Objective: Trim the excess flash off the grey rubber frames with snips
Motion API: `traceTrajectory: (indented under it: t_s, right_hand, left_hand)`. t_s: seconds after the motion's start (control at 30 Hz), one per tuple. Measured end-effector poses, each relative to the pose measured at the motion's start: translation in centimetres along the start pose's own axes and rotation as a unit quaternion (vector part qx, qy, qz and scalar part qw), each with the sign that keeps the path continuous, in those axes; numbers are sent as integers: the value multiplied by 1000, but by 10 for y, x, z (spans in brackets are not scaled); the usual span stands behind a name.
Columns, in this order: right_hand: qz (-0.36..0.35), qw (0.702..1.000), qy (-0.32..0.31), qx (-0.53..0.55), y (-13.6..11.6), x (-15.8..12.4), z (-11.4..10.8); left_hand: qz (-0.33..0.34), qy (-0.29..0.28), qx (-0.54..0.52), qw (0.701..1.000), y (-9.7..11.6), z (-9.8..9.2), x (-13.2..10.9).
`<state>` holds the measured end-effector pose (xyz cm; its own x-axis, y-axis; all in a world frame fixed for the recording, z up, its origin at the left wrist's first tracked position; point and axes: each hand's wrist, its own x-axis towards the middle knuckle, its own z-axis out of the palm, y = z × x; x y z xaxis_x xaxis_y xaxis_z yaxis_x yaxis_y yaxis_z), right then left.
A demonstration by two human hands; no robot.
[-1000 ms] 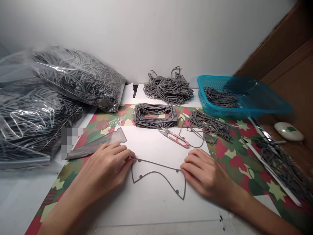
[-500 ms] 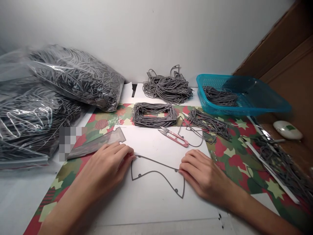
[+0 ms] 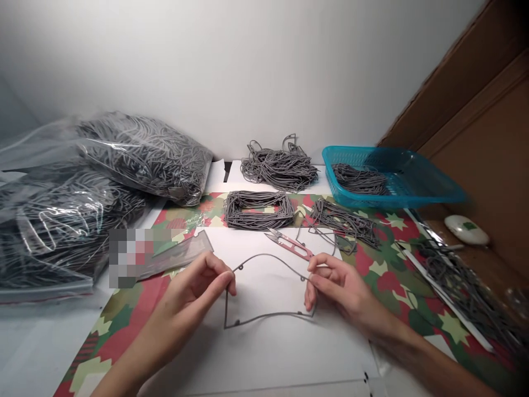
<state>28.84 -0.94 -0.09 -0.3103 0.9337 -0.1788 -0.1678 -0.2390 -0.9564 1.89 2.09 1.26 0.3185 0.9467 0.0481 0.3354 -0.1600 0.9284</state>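
Observation:
A thin grey rubber gasket (image 3: 270, 315), a closed loop with small eyelets, is stretched between my two hands over a white sheet (image 3: 264, 358). My left hand (image 3: 206, 286) pinches its upper left corner between thumb and fingers. At the upper right corner, my right hand (image 3: 336, 284) pinches it the same way. The gasket's top edge bows upward, and its lower edge hangs toward me. Just behind my right hand lie pink-handled thread snips (image 3: 291, 244), their blades pointing left. A loose grey gasket piece (image 3: 326, 234) lies beside the snips.
Behind the sheet are a stacked bundle of gaskets (image 3: 259, 225), a tangled pile (image 3: 279, 168) and a smaller bunch (image 3: 347, 223). A blue basket (image 3: 430, 193) holds more. Bulging clear bags (image 3: 144, 160) stand left; a white computer mouse (image 3: 467, 229) and a white stick (image 3: 450, 300) lie right.
The gasket lay flat on the sheet under my fingertips; now both hands have lifted it, and its outline appears turned over. The camera view has tilted slightly upward.

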Motion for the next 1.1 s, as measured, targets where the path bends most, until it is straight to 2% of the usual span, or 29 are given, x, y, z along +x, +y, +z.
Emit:
traceTrajectory:
  t_s: [0.13,0.23,0.33,0.43,0.53,0.6,0.7,0.83,1.03,1.1]
  right_hand:
    - [17,999,8,27,-11,14,5]
    - [5,1000,13,-10,-33,29,8]
    - [-17,996,50,-65,-60,52,8]
    - [-49,986,112,-115,-78,83,6]
    - [-51,973,158,-161,-81,113,3]
    - [-28,969,162,-184,-76,128,1]
    - [-2,968,155,-199,-69,137,0]
    - [10,973,137,-184,-71,132,4]
    - [12,982,110,-156,-77,124,10]
    - [11,980,110,-166,-75,125,11]
  left_hand:
    - [-64,25,-99,993,2,4,14]
    - [-71,53,-103,991,10,2,32]
    - [-55,100,-61,992,18,-5,58]
    - [-34,156,17,987,21,-13,89]
    - [-9,200,115,973,20,-16,116]
    - [8,215,165,963,18,-14,127]
    - [20,221,216,951,13,-7,134]
    - [22,232,244,941,11,-3,135]
    - [9,251,259,933,15,-10,136]
    - [9,241,277,930,12,-12,137]
